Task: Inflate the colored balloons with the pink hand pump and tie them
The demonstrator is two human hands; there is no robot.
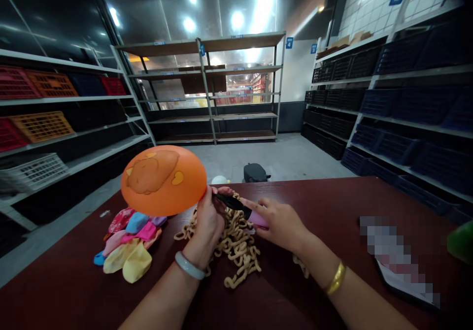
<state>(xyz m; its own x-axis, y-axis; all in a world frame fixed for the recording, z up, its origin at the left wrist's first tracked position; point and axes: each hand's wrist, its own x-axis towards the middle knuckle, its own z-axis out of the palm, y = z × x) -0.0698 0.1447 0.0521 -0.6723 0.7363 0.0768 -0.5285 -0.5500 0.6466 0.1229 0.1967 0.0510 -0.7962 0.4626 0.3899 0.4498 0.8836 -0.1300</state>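
My left hand [211,217] pinches the neck of an inflated orange balloon [164,180] with a printed cartoon figure on it. The balloon stretches out to the left of that hand. In my right hand [281,221] is a hand-held balloon pump with a pinkish-purple body [256,218] and a black tapered front [231,202]. Its tip points at the balloon's neck; my left fingers hide where they meet. Beneath both hands lies a pile of tan, looped, twisted pieces [240,256]. Several limp balloons [136,263] in yellow, pink, blue and red lie left of my left hand.
A dark red-brown table [318,280] spans the front. A flat, partly pixelated object [402,276] lies at its right, near a green item [460,241] at the edge. Beyond stand metal shelves [212,118], crates [44,125] and a dark bag [255,172] on the floor.
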